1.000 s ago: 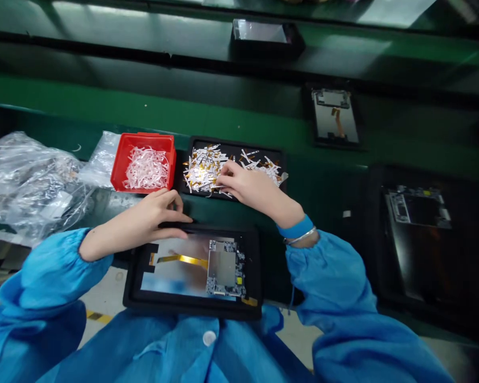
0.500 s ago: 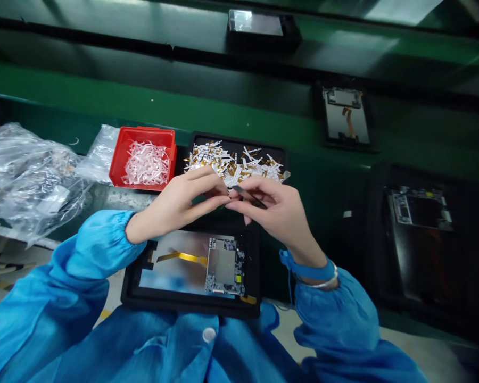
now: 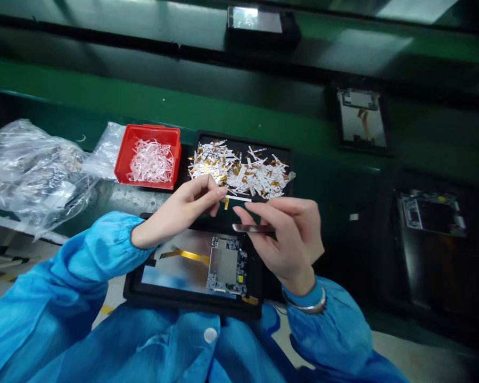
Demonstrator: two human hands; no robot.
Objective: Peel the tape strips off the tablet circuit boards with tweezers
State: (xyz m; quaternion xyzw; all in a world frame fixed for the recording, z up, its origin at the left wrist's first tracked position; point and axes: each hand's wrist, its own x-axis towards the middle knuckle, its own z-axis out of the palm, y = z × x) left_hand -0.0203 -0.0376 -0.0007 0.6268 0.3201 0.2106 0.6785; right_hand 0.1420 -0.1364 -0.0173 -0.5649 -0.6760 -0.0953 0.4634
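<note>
Two bare hands hover just above the open tablet (image 3: 171, 274), which lies in its black holder (image 3: 132, 290) with its circuit board (image 3: 226, 266) and yellow flex cable (image 3: 183, 256) showing. Far to the left of the tablet lie crumpled clear plastic bags (image 3: 32, 165). Up and left of it stands a red bin (image 3: 123, 154) of white scraps (image 3: 150, 159). The left hand (image 3: 179, 210), over the tablet's upper left part, has thumb and forefinger pinched shut on a thin white strip (image 3: 235, 198) with a gold end, and the strip juts toward the right hand (image 3: 293, 239). Directly beyond the tablet sits a black tray (image 3: 281, 151) heaped with white and gold strips (image 3: 243, 173). The right hand, over the tablet's right edge, curls its fingers around metal tweezers (image 3: 253, 229), with the index finger stretched toward the strip. Well to the right of the tablet, more open units (image 3: 431, 215) lie on the green belt (image 3: 223, 111).
</note>
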